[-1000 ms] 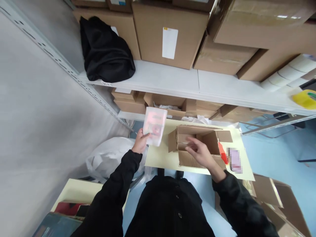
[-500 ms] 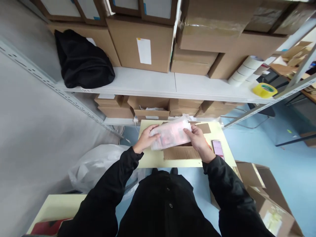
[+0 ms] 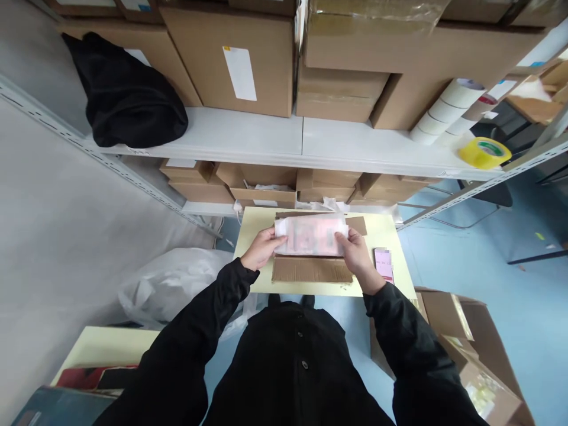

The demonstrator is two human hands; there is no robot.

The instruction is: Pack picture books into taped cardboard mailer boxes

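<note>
While 2 hands [image 3: 307,251] grip it, the package [image 3: 311,235] spans them.

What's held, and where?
A wrapped package: left hand grips its left end, right hand its right end, thumbs on top.

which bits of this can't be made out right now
Head view, hidden: most of the inside of the open carton, behind the wrapped packet.
Head view, hidden: fingers of the left hand and right hand under the packet.
Head view, blurred: the packet's print, through its cloudy wrap.
Head view, too small: the text on the phone.
Head view, cut off: the blue item, by the bottom edge.
</note>
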